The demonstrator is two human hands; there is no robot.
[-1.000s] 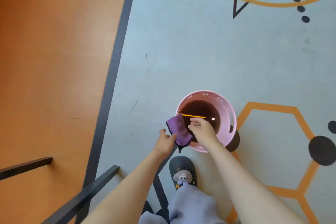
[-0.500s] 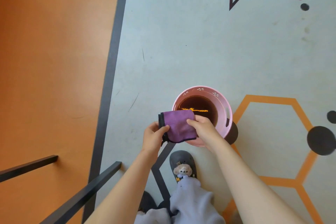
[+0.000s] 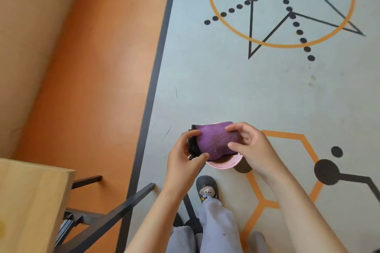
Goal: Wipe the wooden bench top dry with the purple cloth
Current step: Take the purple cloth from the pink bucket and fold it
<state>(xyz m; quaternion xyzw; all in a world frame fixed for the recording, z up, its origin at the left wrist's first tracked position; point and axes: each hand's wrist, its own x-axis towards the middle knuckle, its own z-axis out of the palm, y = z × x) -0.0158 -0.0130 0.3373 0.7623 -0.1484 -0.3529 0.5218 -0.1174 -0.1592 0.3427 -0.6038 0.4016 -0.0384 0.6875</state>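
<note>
The purple cloth (image 3: 213, 139) is a folded bundle held just above the pink bucket (image 3: 224, 164), covering most of it. The left hand (image 3: 183, 160) grips its dark-edged end, and the right hand (image 3: 253, 150) pinches the other end. I judge that wiping has not begun. Next the cloth must go to the wooden bench top (image 3: 30, 201), well left of the bucket. Only a corner of the bench shows, so its wetness cannot be told. The bucket's inside is hidden.

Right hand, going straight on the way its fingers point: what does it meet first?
The right hand points leftward into the purple cloth it holds; past that, probably the left hand, though depth is unclear.
</note>
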